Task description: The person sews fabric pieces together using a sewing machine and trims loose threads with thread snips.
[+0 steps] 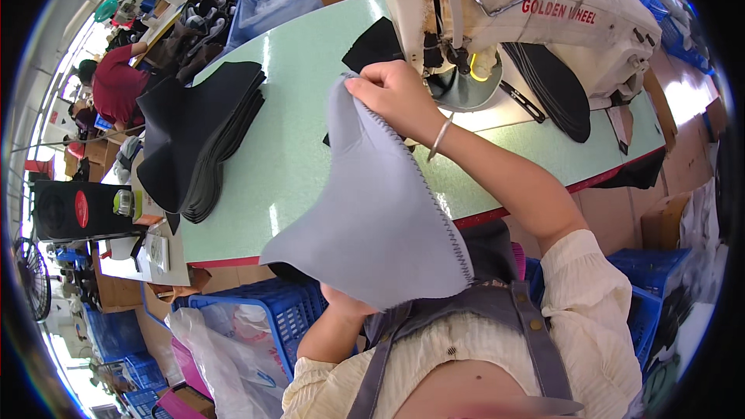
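Observation:
A light grey fabric piece (380, 217) hangs in front of me, tapering at the top, with dark zigzag stitching along its right edge. My right hand (396, 97) pinches its upper tip between thumb and fingers. At the lower edge, my left hand (347, 301) sits against the piece, its fingers hidden behind the fabric. A bit of black material shows under the lower left corner. Just beyond my right hand stands a white sewing machine (497, 0), its needle area partly behind the hand. A black fabric piece (374, 45) lies beside the machine head.
Stacked black cut pieces (202, 132) lie at the left of the green tabletop (303, 39). Another dark stack (549, 89) and black thread snips (522, 101) are by the machine. A blue crate (295, 318) with plastic bags stands below left. Another person (116, 85) sits at far left.

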`<state>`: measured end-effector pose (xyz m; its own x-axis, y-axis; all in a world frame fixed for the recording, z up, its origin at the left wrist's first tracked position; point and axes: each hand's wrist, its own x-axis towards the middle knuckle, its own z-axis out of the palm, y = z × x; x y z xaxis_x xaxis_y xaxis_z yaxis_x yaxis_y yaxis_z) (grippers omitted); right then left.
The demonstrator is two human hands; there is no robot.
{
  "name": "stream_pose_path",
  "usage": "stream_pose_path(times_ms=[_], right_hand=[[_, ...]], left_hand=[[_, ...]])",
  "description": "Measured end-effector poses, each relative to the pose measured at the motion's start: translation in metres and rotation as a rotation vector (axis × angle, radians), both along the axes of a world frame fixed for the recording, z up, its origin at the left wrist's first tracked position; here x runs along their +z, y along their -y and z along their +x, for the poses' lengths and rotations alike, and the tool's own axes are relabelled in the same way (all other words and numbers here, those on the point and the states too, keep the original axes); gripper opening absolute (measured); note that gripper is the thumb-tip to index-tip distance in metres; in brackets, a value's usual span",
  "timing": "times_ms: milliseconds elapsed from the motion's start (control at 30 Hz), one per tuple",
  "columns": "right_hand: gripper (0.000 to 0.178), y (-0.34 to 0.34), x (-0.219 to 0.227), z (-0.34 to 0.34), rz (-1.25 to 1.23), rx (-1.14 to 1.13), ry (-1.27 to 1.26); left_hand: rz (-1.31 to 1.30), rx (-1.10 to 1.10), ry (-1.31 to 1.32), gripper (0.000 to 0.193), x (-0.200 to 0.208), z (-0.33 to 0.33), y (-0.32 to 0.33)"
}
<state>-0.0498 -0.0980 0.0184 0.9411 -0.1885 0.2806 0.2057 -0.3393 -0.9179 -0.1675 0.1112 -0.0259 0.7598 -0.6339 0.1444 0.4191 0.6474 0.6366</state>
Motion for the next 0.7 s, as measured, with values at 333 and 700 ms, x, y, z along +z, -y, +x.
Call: stream_pose_path(times_ms=[333,700], right_hand=[[0.033,0.000,-0.015,0.032,0.164,-0.012,-0.079],[0.042,-0.007,-0.005,-0.063,-0.020,0.186,-0.090]], left_hand=[[0.175,-0.085,0.007,0.081,0.019,0.000,-0.001],[0.297,0.213,-0.111,0.052,0.037,-0.003,0.027]])
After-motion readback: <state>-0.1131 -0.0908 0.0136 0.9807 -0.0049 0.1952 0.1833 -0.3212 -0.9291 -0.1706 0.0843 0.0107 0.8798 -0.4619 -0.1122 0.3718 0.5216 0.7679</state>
